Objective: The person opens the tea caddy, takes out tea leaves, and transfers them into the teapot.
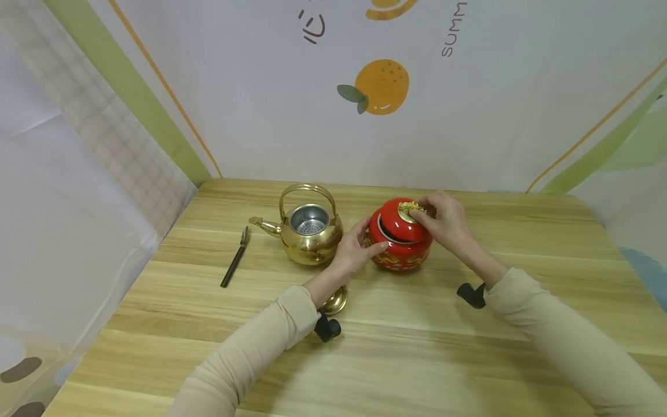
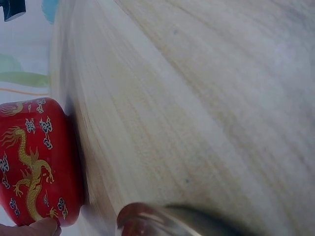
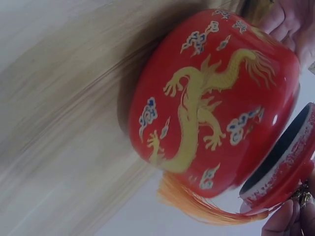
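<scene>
A red ceramic jar (image 1: 403, 260) with gold dragons and small cloud patterns stands on the wooden table. My left hand (image 1: 351, 252) steadies its left side, thumb across the front and fingers around the edge. The right hand (image 1: 445, 217) pinches the gold knob of the red lid (image 1: 400, 219). Tilted over the mouth, the lid leaves a dark gap toward the front left. In the right wrist view, the lid's pale inner rim (image 3: 261, 184) is lifted away from the jar, and an orange tassel (image 3: 197, 204) hangs beside it.
A brass teapot (image 1: 312, 249) with a metal strainer in its open top stands left of the jar. Its likely lid, a brass disc (image 1: 337, 301), lies partly under my left forearm. Farther left lies a thin black-handled tool (image 1: 237, 260) with a metal head.
</scene>
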Demonstrator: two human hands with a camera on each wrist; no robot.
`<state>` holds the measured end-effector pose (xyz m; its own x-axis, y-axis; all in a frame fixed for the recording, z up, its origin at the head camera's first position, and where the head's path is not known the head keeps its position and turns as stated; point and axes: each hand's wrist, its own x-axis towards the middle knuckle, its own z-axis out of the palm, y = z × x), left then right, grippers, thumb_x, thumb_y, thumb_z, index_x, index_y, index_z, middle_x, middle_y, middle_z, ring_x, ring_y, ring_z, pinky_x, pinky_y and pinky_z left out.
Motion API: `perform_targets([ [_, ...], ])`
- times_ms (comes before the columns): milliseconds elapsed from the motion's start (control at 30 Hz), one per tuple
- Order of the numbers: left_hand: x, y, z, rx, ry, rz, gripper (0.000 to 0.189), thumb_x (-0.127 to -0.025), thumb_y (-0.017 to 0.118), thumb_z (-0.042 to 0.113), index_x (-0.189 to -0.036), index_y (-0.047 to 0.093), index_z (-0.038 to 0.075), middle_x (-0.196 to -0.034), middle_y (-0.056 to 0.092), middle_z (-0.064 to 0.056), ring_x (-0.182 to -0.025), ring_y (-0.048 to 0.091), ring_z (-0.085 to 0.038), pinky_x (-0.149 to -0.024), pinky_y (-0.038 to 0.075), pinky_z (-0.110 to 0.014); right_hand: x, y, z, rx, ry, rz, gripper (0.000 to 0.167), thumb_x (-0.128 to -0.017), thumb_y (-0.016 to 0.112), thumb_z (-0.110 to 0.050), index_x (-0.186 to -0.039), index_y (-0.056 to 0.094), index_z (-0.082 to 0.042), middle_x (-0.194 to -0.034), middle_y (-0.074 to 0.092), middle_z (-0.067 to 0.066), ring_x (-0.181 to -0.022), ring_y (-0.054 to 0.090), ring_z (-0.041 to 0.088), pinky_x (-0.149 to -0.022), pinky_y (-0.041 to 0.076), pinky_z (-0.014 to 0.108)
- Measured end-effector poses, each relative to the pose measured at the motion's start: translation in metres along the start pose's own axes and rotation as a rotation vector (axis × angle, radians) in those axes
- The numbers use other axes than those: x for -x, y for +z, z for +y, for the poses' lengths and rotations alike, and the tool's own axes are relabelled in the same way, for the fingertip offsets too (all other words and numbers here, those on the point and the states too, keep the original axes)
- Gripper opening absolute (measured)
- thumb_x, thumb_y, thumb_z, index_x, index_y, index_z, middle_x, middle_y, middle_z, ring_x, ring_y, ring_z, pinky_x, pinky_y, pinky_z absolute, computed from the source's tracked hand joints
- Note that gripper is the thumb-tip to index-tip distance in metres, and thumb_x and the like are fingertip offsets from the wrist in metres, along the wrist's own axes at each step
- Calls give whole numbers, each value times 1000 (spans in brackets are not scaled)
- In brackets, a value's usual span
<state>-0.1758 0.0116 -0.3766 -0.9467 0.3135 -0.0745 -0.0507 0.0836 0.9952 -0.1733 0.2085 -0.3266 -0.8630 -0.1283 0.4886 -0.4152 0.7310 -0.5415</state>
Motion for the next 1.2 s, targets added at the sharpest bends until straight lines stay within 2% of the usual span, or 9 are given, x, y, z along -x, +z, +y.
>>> perform_targets([
  [300, -1, 1, -2, 3, 23, 0, 72, -86, 67, 6, -146, 28, 1, -149, 34, -15, -136, 35, -27, -111, 33, -37, 15, -22, 15, 2, -25, 82, 12, -78, 72, 4, -88, 65, 8, -69, 57, 14, -61, 40, 9, -51, 32, 14],
  [433, -1, 1, -2, 9, 29, -1, 71, -86, 67, 6, -146, 28, 0, -149, 34, -16, -136, 34, -28, -111, 32, -37, 25, -37, 25, 31, 18, 80, 14, -80, 71, 2, -89, 65, 9, -72, 61, 17, -61, 41, 3, -52, 32, 10],
  [700, -1, 2, -2, 2, 44, 5, 70, -86, 67, 4, -145, 29, -1, -148, 35, -17, -135, 36, -27, -110, 33, -36, 47, -58, 45, 124, 120, 32, 14, -82, 71, -3, -92, 66, 6, -77, 59, 15, -67, 40, 9, -56, 33, 15],
  [1000, -2, 1, -3, 20, 46, 0, 71, -86, 66, 3, -145, 27, -2, -149, 33, -18, -136, 35, -27, -111, 32, -37, 64, -54, 67, 159, 82, 20, 12, -77, 73, 1, -84, 67, 8, -62, 54, 6, -57, 37, 2, -47, 31, 18],
  [1200, -2, 1, -2, 17, 49, -2, 71, -86, 67, 3, -145, 28, -3, -149, 33, -17, -138, 31, -26, -112, 29, -35, 71, -47, 73, 161, 95, -13, 12, -76, 74, 1, -82, 66, 7, -64, 52, 6, -59, 38, 6, -49, 32, 20],
])
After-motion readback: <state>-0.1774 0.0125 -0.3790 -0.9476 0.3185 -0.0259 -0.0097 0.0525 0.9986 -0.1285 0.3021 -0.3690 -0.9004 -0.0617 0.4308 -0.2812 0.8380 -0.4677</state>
